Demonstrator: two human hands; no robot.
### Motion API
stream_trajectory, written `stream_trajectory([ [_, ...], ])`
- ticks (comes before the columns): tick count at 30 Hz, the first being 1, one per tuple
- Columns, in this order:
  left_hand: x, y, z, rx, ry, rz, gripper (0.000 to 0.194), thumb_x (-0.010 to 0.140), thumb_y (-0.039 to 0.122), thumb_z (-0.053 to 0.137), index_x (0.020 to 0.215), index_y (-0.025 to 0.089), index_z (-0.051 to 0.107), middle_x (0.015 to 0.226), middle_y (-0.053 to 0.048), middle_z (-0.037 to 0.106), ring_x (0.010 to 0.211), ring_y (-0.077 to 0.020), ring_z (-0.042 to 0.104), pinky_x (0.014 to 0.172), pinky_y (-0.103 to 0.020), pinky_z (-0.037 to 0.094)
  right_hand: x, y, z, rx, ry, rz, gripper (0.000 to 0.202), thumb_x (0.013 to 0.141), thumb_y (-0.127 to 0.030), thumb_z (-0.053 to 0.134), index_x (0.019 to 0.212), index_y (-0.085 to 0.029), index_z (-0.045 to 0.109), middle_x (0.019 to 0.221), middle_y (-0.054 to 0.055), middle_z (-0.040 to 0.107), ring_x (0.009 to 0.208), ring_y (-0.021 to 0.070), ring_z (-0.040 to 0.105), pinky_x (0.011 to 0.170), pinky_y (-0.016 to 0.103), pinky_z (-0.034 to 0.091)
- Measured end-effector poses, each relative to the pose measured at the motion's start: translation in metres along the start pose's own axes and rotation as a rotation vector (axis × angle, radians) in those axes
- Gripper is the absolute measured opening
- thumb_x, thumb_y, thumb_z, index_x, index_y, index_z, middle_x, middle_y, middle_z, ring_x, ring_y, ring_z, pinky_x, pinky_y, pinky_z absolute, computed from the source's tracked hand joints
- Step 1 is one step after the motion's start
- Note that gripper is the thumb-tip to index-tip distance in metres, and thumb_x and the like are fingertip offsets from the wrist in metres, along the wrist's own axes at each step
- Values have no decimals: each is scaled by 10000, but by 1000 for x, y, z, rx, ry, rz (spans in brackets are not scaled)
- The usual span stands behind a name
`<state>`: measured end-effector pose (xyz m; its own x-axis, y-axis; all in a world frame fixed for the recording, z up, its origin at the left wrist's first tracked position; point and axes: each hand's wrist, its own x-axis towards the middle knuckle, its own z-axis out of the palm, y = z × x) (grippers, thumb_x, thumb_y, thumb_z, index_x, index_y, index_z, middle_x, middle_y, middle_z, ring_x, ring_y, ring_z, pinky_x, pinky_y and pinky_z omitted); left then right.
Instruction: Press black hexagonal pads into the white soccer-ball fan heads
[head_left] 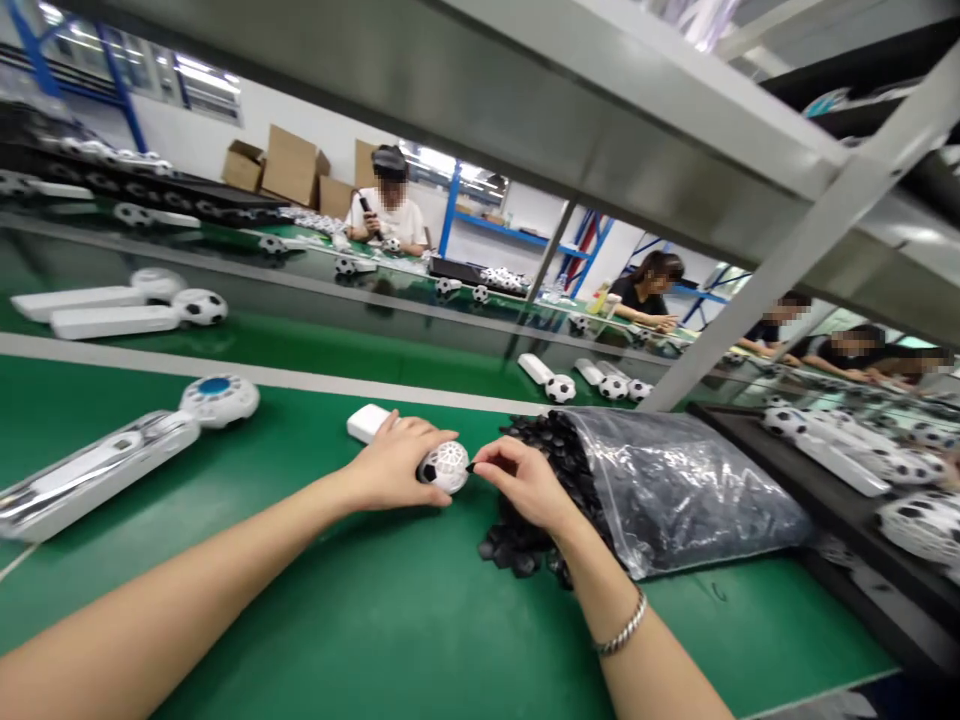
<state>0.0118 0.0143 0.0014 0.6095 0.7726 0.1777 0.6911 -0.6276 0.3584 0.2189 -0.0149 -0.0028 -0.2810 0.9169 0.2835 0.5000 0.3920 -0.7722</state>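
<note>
Currently, the left hand (397, 465) is clamped around a white ball-headed device (450, 467) over the green table (375, 620), mid-scene. Just right of the ball, the right hand (525, 485) pinches 1 small black piece (471, 467) between its fingertips. Farther right, black pieces (517, 550) heap at a clear bag's (690, 490) mouth; at left lies 1 blue-centred device (217, 400).

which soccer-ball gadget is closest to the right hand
The white gadget gripped by the left hand: its ball end sits just beside the right hand, while the others are farther off.
</note>
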Motion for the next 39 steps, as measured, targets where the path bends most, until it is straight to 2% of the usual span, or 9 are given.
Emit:
stream_trajectory([
  [4, -1, 3, 1, -1, 26, 12, 741, 571, 585, 631, 1219, 274, 449, 1123, -60, 543, 1118, -285, 413, 1003, -492, 186, -5, -8, 6, 64, -96, -1, 110, 754, -284, 589, 771, -178, 613, 736, 0, 595, 659, 111, 513, 616, 230, 412],
  [7, -1, 5, 4, -1, 49, -11, 753, 557, 638, 610, 1199, 269, 471, 1109, -69, 551, 1106, -294, 419, 999, -517, 173, -5, -6, 12, 11, -67, -27, 83, 748, -263, 596, 753, -182, 616, 730, -3, 583, 649, 109, 502, 618, 234, 405],
  [11, -1, 11, 9, 0, 130, -46, 616, 618, 611, 576, 1122, 260, 526, 1051, -58, 577, 1082, -274, 432, 1007, -542, 128, -3, 1, 16, 22, -9, -40, 63, 733, -245, 604, 750, -185, 595, 733, -10, 527, 639, 100, 489, 602, 230, 411],
  [19, 1, 15, 9, -40, 137, -93, 602, 572, 571, 627, 1069, 242, 546, 1027, -44, 580, 1061, -276, 438, 1004, -543, 143, -1, 6, 18, 236, -38, 98, 290, 673, -247, 642, 923, -188, 507, 1054, 57, 520, 993, 172, 509, 678, 246, 458],
  [24, 1, 16, 10, -51, 131, -100, 585, 577, 553, 627, 1069, 247, 544, 1029, -37, 580, 1059, -278, 436, 1006, -538, 136, -2, 6, 21, 377, -98, 111, 320, 710, -232, 610, 989, -192, 459, 1062, 61, 552, 991, 157, 537, 791, 286, 455],
  [31, 0, 18, 13, -62, 180, -93, 527, 582, 480, 658, 1040, 238, 562, 989, -26, 596, 1000, -254, 464, 1009, -490, 186, 1, 9, 24, 423, -82, 142, 326, 697, -239, 625, 974, -188, 460, 1040, 65, 560, 996, 167, 544, 778, 286, 462],
  [34, -1, 17, 14, -67, 171, -75, 553, 594, 491, 654, 1064, 219, 553, 1003, -40, 585, 1017, -251, 456, 1020, -466, 194, 2, 10, 20, 282, -113, 142, 347, 707, -301, 619, 999, -190, 468, 1042, 64, 563, 975, 174, 550, 773, 300, 462],
  [36, -1, 16, 13, -77, 165, -66, 605, 588, 520, 653, 1095, 211, 533, 1029, -51, 571, 1044, -258, 443, 1028, -467, 188, 2, 11, 12, 6, -76, 159, 340, 717, -384, 598, 980, -188, 509, 1013, 68, 570, 943, 189, 551, 777, 324, 448],
  [39, -2, 12, 10, -101, 149, -41, 680, 560, 558, 663, 1120, 204, 507, 1069, -64, 558, 1080, -268, 432, 1046, -477, 153, -1, 12, -5, -526, 62, 281, 366, 753, -503, 503, 903, -179, 581, 979, 107, 560, 960, 254, 522, 777, 379, 415],
])
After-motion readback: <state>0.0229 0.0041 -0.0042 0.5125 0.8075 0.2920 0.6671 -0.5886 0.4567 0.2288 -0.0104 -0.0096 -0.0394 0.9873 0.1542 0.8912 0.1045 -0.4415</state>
